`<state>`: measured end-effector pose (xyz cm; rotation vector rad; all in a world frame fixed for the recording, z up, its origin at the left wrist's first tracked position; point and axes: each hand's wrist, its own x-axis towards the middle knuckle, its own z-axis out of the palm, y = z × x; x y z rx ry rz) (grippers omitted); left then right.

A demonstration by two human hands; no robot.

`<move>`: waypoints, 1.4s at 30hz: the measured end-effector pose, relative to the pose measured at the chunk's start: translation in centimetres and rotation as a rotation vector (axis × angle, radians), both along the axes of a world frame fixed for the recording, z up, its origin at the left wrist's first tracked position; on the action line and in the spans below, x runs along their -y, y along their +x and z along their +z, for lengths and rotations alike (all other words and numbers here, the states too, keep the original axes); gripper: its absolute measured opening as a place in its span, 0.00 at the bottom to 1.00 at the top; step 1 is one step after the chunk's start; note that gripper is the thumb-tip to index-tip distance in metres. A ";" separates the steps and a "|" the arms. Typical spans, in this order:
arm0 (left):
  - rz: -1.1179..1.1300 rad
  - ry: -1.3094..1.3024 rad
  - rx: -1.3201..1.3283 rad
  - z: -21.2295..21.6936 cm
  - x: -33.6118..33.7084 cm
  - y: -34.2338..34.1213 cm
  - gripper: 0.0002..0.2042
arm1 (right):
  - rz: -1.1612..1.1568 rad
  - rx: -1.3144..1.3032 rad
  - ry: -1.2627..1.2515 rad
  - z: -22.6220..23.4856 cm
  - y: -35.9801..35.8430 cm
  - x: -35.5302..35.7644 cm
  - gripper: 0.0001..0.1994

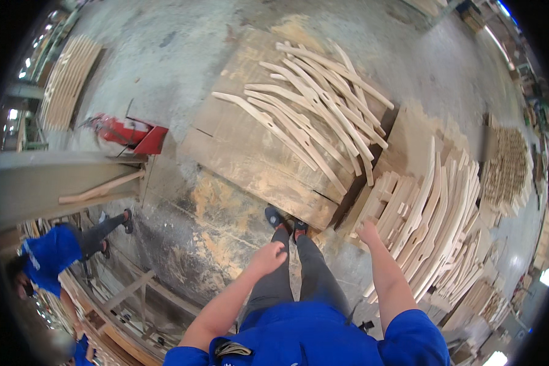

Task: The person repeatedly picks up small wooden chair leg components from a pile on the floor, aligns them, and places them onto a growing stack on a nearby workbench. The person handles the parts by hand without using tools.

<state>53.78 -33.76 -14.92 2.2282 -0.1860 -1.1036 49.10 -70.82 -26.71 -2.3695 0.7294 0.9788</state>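
Note:
My right hand point(369, 233) reaches out to the stack of pale curved wooden pieces point(433, 213) on my right, its fingers touching the near ends of the pieces; I cannot tell if it grips one. My left hand point(268, 255) hangs in front of me above the floor, fingers loosely curled, holding nothing. Ahead of my feet lies a low wooden board platform point(256, 165) with several long curved wooden slats point(314, 116) spread across it.
A red fire extinguisher point(123, 131) lies on the concrete floor to the left. A person in a blue shirt point(55, 250) crouches at the lower left beside a bench with one curved piece point(100, 189). More wood stacks stand at the far left point(70, 79) and right point(506, 165).

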 end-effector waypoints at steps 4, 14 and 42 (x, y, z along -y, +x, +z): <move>0.151 0.146 -0.132 -9.9 2.5 7.3 0.17 | -0.047 0.107 -0.073 -5.2 5.1 1.8 0.27; 0.366 0.262 -0.108 -37.1 11.6 22.2 0.25 | 0.112 0.334 -0.466 -18.6 23.6 6.7 0.48; 1.239 -0.490 -0.658 -47.5 18.0 13.6 0.28 | -0.179 0.293 -0.057 -36.5 23.0 3.2 0.34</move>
